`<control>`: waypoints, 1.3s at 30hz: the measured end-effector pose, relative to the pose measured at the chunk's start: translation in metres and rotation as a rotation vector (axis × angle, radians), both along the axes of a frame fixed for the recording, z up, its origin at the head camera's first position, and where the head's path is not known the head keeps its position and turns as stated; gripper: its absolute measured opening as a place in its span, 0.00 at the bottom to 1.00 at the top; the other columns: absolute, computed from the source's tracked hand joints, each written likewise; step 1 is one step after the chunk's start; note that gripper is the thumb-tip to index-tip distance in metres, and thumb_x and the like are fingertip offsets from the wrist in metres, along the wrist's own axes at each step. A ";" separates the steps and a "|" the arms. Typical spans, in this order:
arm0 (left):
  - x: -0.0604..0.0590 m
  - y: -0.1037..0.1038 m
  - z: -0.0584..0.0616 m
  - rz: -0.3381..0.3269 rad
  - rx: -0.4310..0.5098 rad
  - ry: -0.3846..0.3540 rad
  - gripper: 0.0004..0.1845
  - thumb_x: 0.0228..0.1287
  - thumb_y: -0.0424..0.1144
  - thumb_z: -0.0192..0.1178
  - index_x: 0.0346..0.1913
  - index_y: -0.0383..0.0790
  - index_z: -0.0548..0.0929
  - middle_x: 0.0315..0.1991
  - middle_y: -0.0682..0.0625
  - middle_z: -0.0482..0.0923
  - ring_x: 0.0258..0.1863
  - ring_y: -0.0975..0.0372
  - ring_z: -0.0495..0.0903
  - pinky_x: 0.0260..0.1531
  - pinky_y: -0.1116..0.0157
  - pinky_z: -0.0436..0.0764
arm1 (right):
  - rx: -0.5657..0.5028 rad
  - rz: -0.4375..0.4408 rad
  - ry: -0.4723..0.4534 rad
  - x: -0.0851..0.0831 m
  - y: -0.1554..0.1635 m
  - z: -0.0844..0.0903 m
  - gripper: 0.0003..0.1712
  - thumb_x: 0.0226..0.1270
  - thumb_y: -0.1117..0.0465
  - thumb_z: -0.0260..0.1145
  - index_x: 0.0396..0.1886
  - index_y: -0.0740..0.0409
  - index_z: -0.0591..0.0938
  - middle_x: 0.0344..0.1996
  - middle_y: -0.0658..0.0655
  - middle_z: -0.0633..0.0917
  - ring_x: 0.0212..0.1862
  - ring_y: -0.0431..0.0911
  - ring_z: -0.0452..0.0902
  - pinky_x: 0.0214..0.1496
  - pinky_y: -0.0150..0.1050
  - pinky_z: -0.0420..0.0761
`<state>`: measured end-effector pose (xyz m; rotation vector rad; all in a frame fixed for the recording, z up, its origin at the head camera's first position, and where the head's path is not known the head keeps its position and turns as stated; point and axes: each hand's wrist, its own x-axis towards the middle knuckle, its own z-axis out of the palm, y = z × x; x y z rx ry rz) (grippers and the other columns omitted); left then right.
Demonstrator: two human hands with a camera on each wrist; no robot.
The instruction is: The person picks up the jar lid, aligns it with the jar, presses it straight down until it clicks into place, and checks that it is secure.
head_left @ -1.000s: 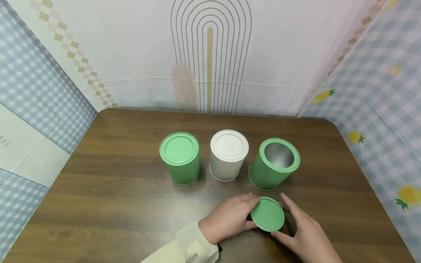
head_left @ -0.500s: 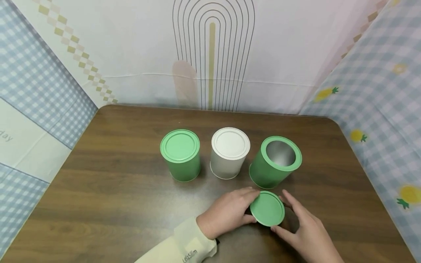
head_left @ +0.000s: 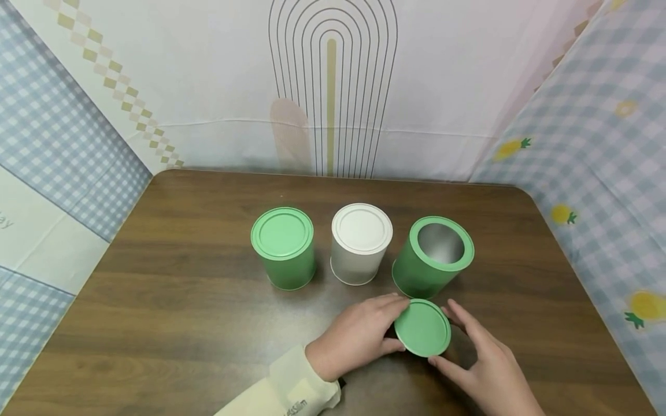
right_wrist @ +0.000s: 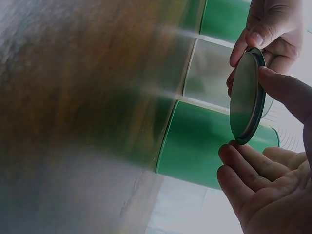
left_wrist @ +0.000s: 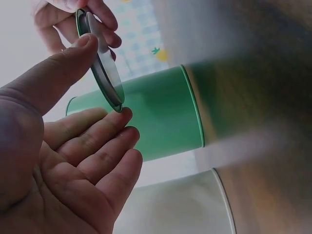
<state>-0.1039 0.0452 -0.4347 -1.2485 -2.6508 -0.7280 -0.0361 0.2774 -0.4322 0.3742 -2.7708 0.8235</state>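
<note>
A round green can lid (head_left: 422, 327) is held up above the table between both hands, its silvery underside showing in the wrist views. My left hand (head_left: 361, 335) pinches the lid's left edge between thumb and fingers. On the opposite edge, my right hand (head_left: 486, 364) grips it with the thumb at the near side and fingertips at the far side. Just beyond the lid stands a green can (head_left: 424, 277) with its round mouth uncovered and a silvery inside. The left wrist view has this green can (left_wrist: 161, 112) behind the lid (left_wrist: 102, 63).
Left of the uncovered can stand a white can (head_left: 359, 263) and another green can (head_left: 290, 268), both with lids on. They share a dark wooden table (head_left: 171, 300). Patterned cloth (head_left: 229, 75) hangs behind the table and along its sides.
Both hands have shifted the lid slightly away from the person, closer to the uncovered can in the head view. Their hold on the edge looks the same. The cans stay put.
</note>
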 end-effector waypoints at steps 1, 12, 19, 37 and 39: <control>0.000 0.000 0.001 -0.001 0.004 0.006 0.32 0.59 0.51 0.73 0.62 0.40 0.77 0.58 0.54 0.80 0.58 0.67 0.78 0.58 0.72 0.76 | 0.003 -0.002 -0.002 0.000 0.000 0.001 0.64 0.36 0.61 0.87 0.77 0.48 0.65 0.58 0.53 0.83 0.53 0.54 0.83 0.54 0.12 0.65; 0.001 -0.003 0.007 0.000 0.000 0.022 0.33 0.59 0.52 0.72 0.63 0.39 0.77 0.59 0.54 0.79 0.60 0.66 0.77 0.58 0.71 0.77 | -0.006 -0.011 0.007 0.002 -0.002 0.006 0.64 0.36 0.62 0.87 0.77 0.46 0.65 0.60 0.53 0.83 0.55 0.47 0.82 0.55 0.12 0.65; 0.002 -0.004 0.007 0.001 0.007 0.028 0.32 0.60 0.52 0.72 0.63 0.39 0.77 0.59 0.54 0.80 0.61 0.66 0.77 0.59 0.71 0.76 | -0.014 -0.005 0.027 0.002 -0.002 0.006 0.64 0.35 0.63 0.87 0.77 0.47 0.66 0.59 0.54 0.83 0.57 0.37 0.80 0.56 0.12 0.63; 0.001 -0.005 0.015 -0.002 0.055 0.028 0.33 0.58 0.51 0.73 0.63 0.39 0.77 0.58 0.53 0.80 0.61 0.65 0.76 0.61 0.72 0.74 | -0.083 -0.005 0.044 0.004 -0.004 0.013 0.63 0.35 0.66 0.87 0.76 0.47 0.67 0.60 0.54 0.82 0.62 0.21 0.68 0.58 0.12 0.63; 0.001 -0.005 0.016 -0.002 0.060 0.022 0.33 0.58 0.51 0.73 0.63 0.39 0.77 0.58 0.54 0.80 0.62 0.66 0.76 0.61 0.72 0.74 | -0.099 0.009 0.061 0.003 -0.005 0.013 0.63 0.34 0.67 0.86 0.76 0.49 0.67 0.60 0.55 0.82 0.62 0.22 0.68 0.59 0.12 0.63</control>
